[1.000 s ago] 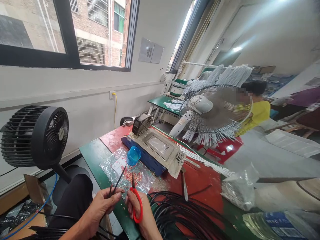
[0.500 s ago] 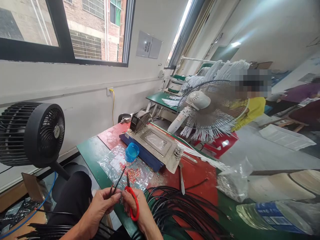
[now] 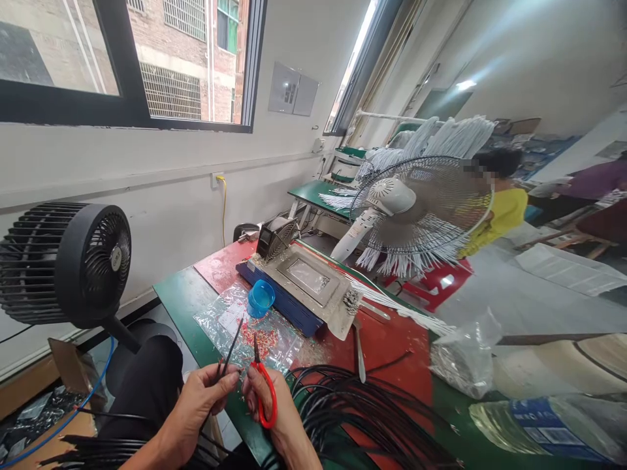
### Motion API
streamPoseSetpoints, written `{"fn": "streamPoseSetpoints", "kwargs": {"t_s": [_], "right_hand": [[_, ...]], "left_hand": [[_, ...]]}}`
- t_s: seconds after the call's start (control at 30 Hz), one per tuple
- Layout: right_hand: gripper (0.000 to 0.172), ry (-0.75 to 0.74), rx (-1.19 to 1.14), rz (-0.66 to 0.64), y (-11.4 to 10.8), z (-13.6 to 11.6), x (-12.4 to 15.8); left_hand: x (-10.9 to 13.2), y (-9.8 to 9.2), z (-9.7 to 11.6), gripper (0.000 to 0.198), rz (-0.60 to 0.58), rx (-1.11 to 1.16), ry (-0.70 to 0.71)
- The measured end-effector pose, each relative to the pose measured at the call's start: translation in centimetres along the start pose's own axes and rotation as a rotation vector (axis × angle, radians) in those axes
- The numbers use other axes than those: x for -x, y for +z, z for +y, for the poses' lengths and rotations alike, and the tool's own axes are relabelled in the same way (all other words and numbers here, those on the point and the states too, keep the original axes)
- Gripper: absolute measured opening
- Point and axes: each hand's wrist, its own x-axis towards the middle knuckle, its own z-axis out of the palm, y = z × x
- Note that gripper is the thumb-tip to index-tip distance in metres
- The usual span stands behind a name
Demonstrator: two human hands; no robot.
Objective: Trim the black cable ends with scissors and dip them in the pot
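My left hand (image 3: 198,403) pinches the ends of thin black cables (image 3: 229,351) that stick up from between its fingers. My right hand (image 3: 268,405) grips red-handled scissors (image 3: 264,391), blades pointing up and away, right beside the cable ends. Both hands sit at the near edge of the green and red table (image 3: 186,300). A large coil of black cables (image 3: 362,411) lies on the table just right of my right hand.
A clear plastic bag with small red bits (image 3: 255,333) and a blue cup (image 3: 259,300) lie ahead. Behind them stands a metal machine on a blue base (image 3: 304,287). A black fan (image 3: 68,264) is at left, a white fan (image 3: 416,215) at back, a person in yellow (image 3: 499,209) beyond.
The view shifted slightly; my hands stay close together with the scissors and cable ends, barely moved.
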Motion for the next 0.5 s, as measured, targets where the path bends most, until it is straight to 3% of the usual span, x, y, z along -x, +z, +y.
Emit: {"fn": "streamPoseSetpoints", "kwargs": {"t_s": [0.2, 0.43, 0.5], "right_hand": [[0.053, 0.028, -0.069, -0.022, 0.08, -0.40, 0.23], [0.047, 0.294, -0.278, -0.121, -0.19, 0.26, 0.23], [0.049, 0.293, -0.231, -0.123, -0.19, 0.28, 0.16]], "left_hand": [[0.52, 0.39, 0.27, 0.040, -0.106, -0.009, -0.029], [0.70, 0.37, -0.10, 0.033, -0.196, 0.015, 0.014], [0.60, 0.28, -0.20, 0.035, -0.184, 0.022, 0.010]]}}
